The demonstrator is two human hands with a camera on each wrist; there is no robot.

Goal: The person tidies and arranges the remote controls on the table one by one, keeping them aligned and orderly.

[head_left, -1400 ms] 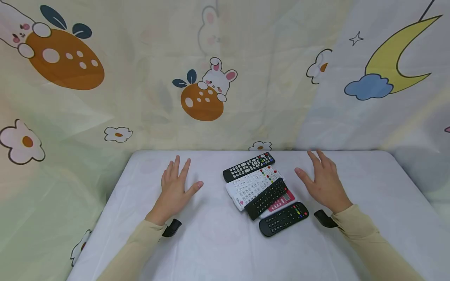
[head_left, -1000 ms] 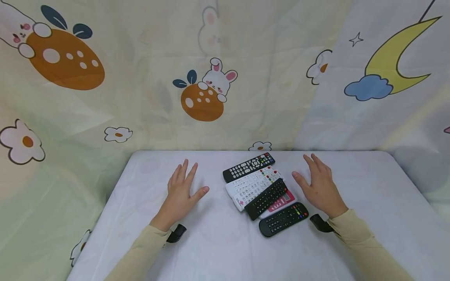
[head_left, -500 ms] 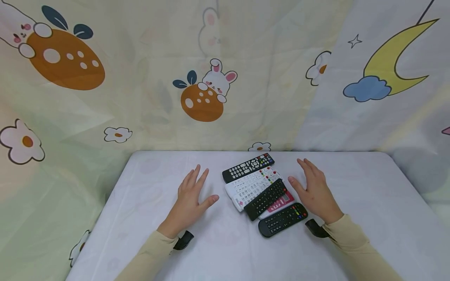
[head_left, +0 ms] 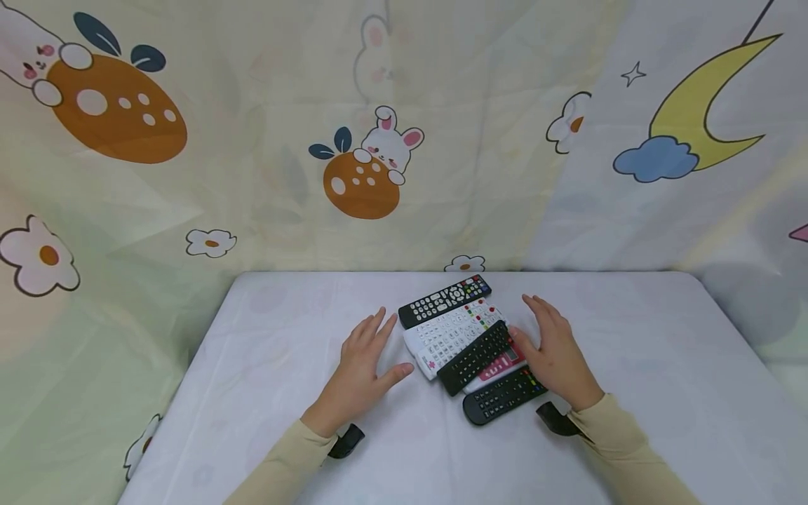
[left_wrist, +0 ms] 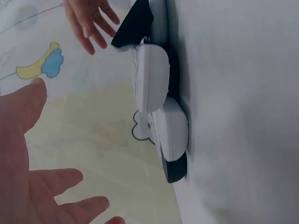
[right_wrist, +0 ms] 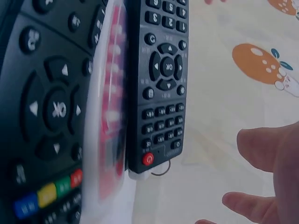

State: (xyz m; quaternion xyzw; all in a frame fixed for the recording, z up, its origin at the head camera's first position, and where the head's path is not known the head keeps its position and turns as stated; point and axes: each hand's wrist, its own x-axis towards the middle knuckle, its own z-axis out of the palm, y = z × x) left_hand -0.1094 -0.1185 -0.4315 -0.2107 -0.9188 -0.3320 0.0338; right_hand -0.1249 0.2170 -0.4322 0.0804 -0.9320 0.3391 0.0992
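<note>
Both hands hold nothing, fingers extended, on either side of a pile of remotes. My left hand (head_left: 356,379) is left of the pile, fingertips close to the back black remote (head_left: 435,305) with white buttons. My right hand (head_left: 558,358) hovers at the pile's right end. In the head view its thumb overlaps the pink-faced calculator (head_left: 501,363) and it covers the right end of the front black remote (head_left: 499,400). A slim black remote (head_left: 475,359) lies slanted over the white remotes (head_left: 438,344). The left wrist view shows two white remote ends (left_wrist: 156,79), one above the other.
The pile lies on a table (head_left: 315,463) covered in white cloth. Behind it hangs a patterned curtain (head_left: 480,140) with printed rabbits, flowers and a moon. Black wrist cameras (head_left: 346,442) sit beneath both beige sleeves (head_left: 284,463).
The left hand has moved right and towards the front, up to the pile's left side. The right hand has moved left and frontward, over the pile's right end. The remotes have not moved.
</note>
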